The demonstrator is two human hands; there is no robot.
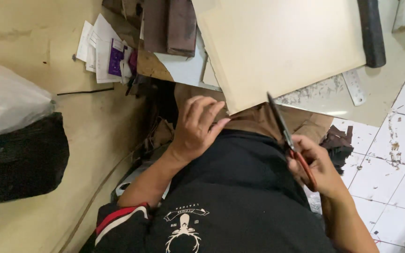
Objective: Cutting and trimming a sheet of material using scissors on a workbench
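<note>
My left hand [198,129] rests fingers-down on the near edge of a large cream sheet [277,47] where it meets my lap. My right hand [317,164] grips red-handled scissors [287,136], whose dark blades point up and touch the sheet's lower edge. Brown trousers and a black shirt fill the space below the sheet.
A steel ruler [354,86] and a dark roll [372,33] lie on the table [385,100] at the right. Brown leather pieces [169,26] and loose papers [101,49] sit at the top. A plastic bag [10,100] and a black bundle [19,159] lie left. White floor tiles [399,154] show right.
</note>
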